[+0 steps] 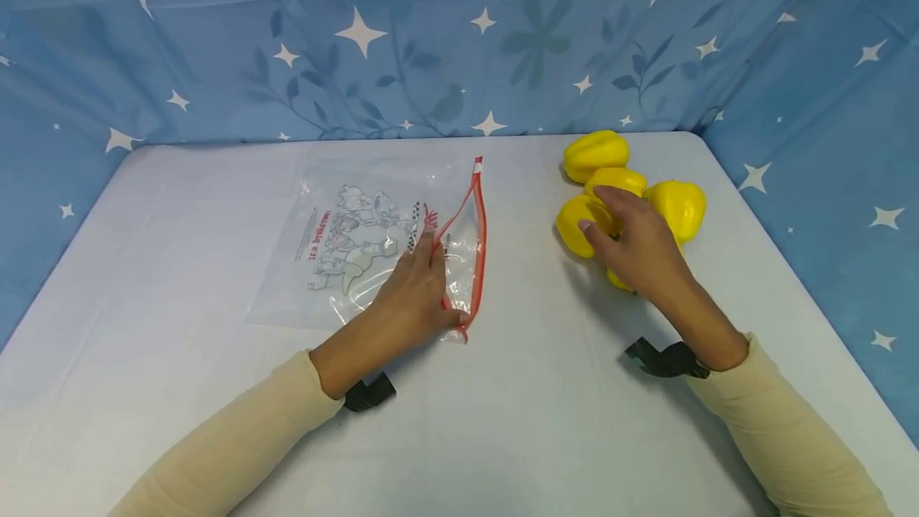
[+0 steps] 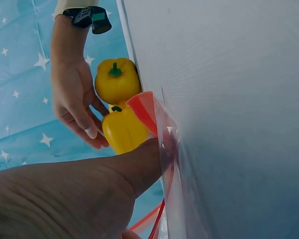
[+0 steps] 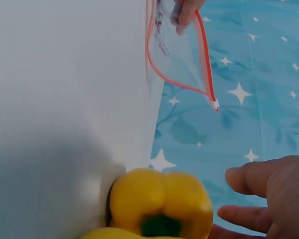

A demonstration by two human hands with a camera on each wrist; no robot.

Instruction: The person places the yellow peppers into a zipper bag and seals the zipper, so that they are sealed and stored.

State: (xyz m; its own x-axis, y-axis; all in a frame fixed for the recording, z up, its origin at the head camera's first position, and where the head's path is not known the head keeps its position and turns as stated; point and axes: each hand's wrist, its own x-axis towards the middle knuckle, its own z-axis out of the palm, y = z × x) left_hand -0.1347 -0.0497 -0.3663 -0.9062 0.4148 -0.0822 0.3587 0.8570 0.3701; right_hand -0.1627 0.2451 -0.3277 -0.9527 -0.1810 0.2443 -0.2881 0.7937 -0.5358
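A clear plastic zip bag [image 1: 362, 238] with a red zip edge and a printed drawing lies flat, its mouth parted and facing right. My left hand [image 1: 409, 290] holds the mouth, with fingers at the upper red strip and the thumb at the near corner. Over a cluster of yellow bell peppers hovers my right hand [image 1: 639, 250], thumb and fingers spread apart. Closest to its thumb is the front-left bell pepper [image 1: 574, 226]. In the right wrist view, a gap shows between the fingers and a bell pepper [image 3: 162, 196]. Part of the cluster is hidden under this hand.
Another bell pepper [image 1: 596, 155] sits at the back of the cluster, and one more [image 1: 678, 206] on its right side. A white-covered table [image 1: 517, 421] carries everything. Blue star-patterned cloth [image 1: 431, 38] hangs behind it and along both sides.
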